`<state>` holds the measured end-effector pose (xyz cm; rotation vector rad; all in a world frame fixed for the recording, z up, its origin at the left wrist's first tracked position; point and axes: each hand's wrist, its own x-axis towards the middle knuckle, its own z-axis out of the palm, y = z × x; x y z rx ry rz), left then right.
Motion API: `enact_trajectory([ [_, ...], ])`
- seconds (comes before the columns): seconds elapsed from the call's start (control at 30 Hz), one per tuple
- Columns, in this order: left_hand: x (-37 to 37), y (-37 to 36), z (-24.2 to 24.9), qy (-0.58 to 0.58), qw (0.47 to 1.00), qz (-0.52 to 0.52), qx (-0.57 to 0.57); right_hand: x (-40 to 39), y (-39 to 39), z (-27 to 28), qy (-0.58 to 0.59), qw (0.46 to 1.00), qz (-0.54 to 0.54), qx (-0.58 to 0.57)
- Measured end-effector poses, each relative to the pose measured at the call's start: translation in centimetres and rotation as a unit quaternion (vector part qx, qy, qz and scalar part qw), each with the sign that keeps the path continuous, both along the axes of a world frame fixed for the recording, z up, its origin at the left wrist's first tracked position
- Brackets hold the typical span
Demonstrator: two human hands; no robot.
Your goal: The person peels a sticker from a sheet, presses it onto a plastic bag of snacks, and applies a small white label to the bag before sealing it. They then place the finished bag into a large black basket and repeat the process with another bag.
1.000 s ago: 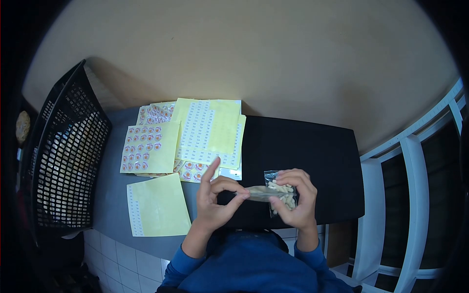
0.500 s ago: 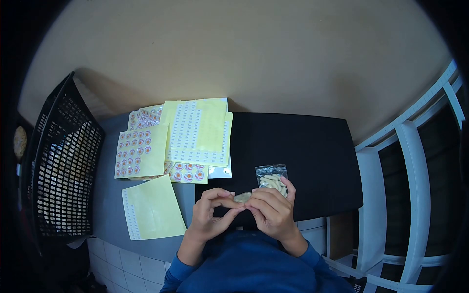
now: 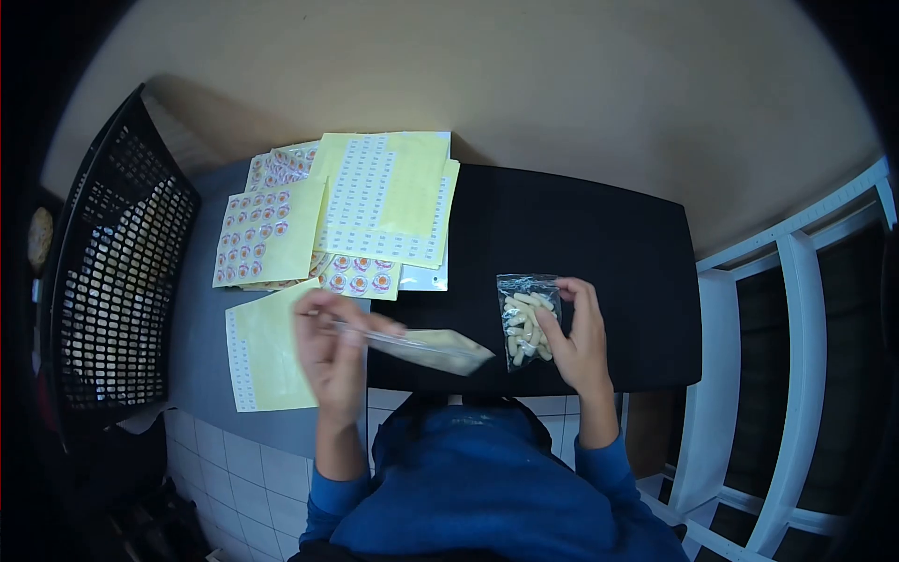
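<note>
My left hand (image 3: 339,351) pinches one end of a clear zip bag (image 3: 431,351) with pale contents, held tilted above the table's front part and smeared by motion. On the black cloth, my right hand (image 3: 579,342) grips the right edge of a second zip bag (image 3: 527,323), its thumb over the front. Pale capsules show through this bag's clear plastic. Under and beside my left hand lies a yellow sheet (image 3: 272,347) with a column of small printed labels.
Stacked yellow sheets of small text labels (image 3: 412,197) and round stickers (image 3: 262,234) lie at the back left. A black plastic basket (image 3: 122,290) stands at the left. Beyond the table's right end is a white slatted frame (image 3: 721,356).
My hands have parted. The left has moved left with one zip bag, while the right has come to the other bag's edge. The camera view has shifted too.
</note>
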<state>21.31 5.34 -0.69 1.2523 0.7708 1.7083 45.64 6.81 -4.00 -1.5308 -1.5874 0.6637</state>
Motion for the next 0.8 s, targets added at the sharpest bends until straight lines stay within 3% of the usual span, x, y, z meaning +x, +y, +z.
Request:
enact_trajectory([
  [0.07,-2.4,-0.6,0.5,-0.028,0.995,0.088,-0.024,1.0,-0.3,-4.5,-0.247,0.96,-0.05,-0.119],
  [0.1,-3.5,-0.8,0.9,-0.042,0.995,0.091,0.012,0.8,-0.4,-5.3,-0.248,0.96,-0.045,-0.118],
  [0.2,-6.3,-2.2,2.0,0.039,0.986,0.151,-0.052,0.2,-0.6,-6.3,-0.267,0.949,-0.043,-0.163],
  [0.23,-6.5,-2.5,2.1,0.04,0.986,0.155,-0.052,0.4,-0.3,-6.3,-0.174,0.968,-0.063,-0.169],
  [0.27,-6.7,-2.7,2.2,0.102,0.972,0.162,-0.133,0.6,0.0,-6.4,-0.079,0.978,-0.082,-0.173],
  [0.3,-6.9,-2.9,2.3,0.163,0.949,0.167,-0.213,1.0,0.3,-7.1,-0.07,0.984,-0.092,-0.136],
  [0.33,-7.2,-3.0,1.8,0.168,0.951,0.118,-0.23,1.3,0.6,-7.6,-0.028,0.988,-0.095,-0.122],
  [0.4,-6.2,-3.2,1.9,0.155,0.944,0.034,-0.288,1.2,1.0,-7.6,0.186,0.974,-0.079,-0.106],
  [0.43,-5.8,-3.0,1.5,0.15,0.943,-0.005,-0.298,0.7,1.3,-7.2,0.271,0.958,-0.048,-0.084],
  [0.47,-5.4,-2.8,0.9,0.144,0.94,-0.043,-0.307,-0.3,1.4,-6.7,0.271,0.958,-0.044,-0.084],
  [0.53,-3.9,-2.4,0.2,0.154,0.935,-0.082,-0.309,-4.1,1.3,-3.6,0.341,0.936,0.077,-0.045],
  [0.6,-2.9,-2.3,0.2,0.256,0.924,-0.074,-0.275,-7.9,1.1,-1.1,0.226,0.958,0.166,0.049],
  [0.67,-3.6,-2.5,0.4,0.271,0.917,-0.061,-0.286,-10.5,0.2,2.1,0.102,0.957,0.268,0.055],
  [0.73,-5.4,-3.0,0.5,0.224,0.91,-0.018,-0.347,-12.0,0.1,2.9,0.161,0.908,0.384,0.051],
  [0.77,-6.3,-3.4,0.3,0.176,0.927,0.031,-0.33,-11.6,0.8,1.7,0.161,0.902,0.395,0.068],
  [0.8,-7.9,-4.0,0.1,0.134,0.932,0.06,-0.332,-11.1,1.8,0.6,0.09,0.928,0.33,0.15],
])
